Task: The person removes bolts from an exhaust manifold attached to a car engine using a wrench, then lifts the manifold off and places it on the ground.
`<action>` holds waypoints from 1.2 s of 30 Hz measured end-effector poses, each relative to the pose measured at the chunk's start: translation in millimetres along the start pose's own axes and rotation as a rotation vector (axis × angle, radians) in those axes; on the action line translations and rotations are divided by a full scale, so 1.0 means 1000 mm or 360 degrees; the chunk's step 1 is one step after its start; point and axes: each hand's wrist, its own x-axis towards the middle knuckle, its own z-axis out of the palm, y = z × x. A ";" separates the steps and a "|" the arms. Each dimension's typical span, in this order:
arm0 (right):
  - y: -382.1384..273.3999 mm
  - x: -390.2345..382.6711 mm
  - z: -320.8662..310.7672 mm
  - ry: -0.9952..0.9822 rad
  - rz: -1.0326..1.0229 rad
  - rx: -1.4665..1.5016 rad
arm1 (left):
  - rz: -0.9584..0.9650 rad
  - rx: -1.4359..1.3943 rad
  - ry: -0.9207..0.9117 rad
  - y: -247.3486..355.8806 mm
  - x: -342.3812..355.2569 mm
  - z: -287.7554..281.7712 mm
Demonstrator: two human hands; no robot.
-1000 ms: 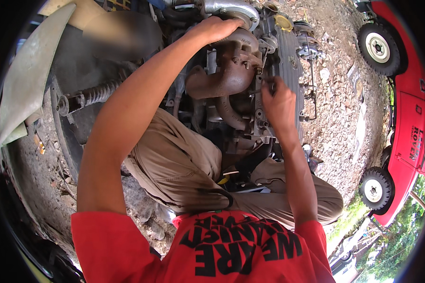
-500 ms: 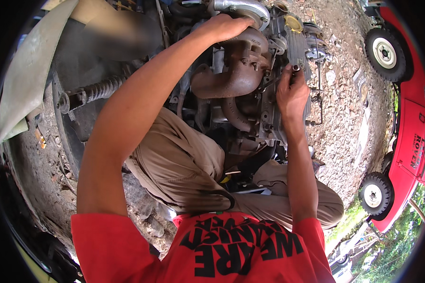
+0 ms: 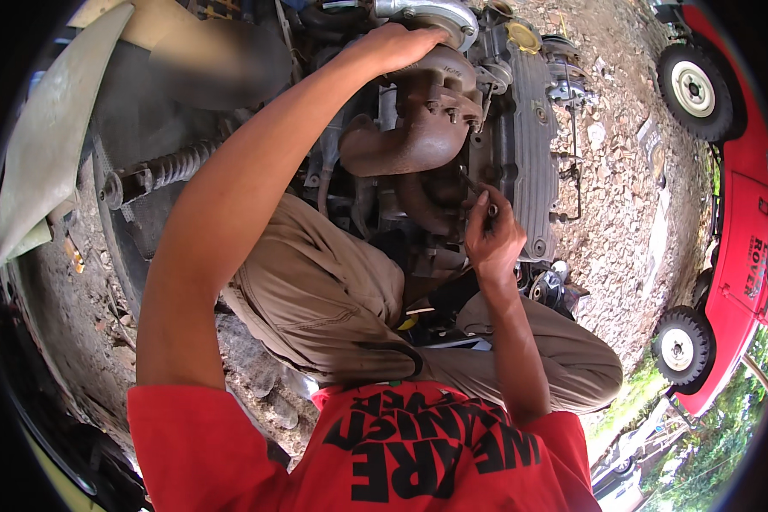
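L hand [image 3: 397, 49] rests on rusty housing [image 3: 445, 72], far; grip I cannot tell. R hand [image 3: 497, 237], nearer, pinches small metal tool [image 3: 492, 210].

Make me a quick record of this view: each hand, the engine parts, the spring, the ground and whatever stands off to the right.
Left hand: where a silver rounded metal housing meets a brown rusty curved pipe; fingertips partly hidden
Right hand: gripping a small dark metal tool, mostly hidden
Engine parts: long grey ribbed cover, round yellow cap
Spring: greyish metal coil spring, left of the engine
Ground: pale and stony
Far right: red vehicle, black tyres with white wheel centres
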 end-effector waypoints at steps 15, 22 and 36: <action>-0.002 0.039 0.009 -0.0127 0.0104 -0.0217 | -0.0365 -0.0360 0.0096 0.005 -0.007 -0.008; 0.035 0.087 0.034 -0.0167 0.0111 -0.0438 | -0.0344 -0.0379 -0.0016 0.034 -0.025 -0.027; -0.004 0.051 -0.004 -0.0070 0.0064 -0.0055 | -0.0407 -0.0301 0.0053 0.010 -0.007 -0.010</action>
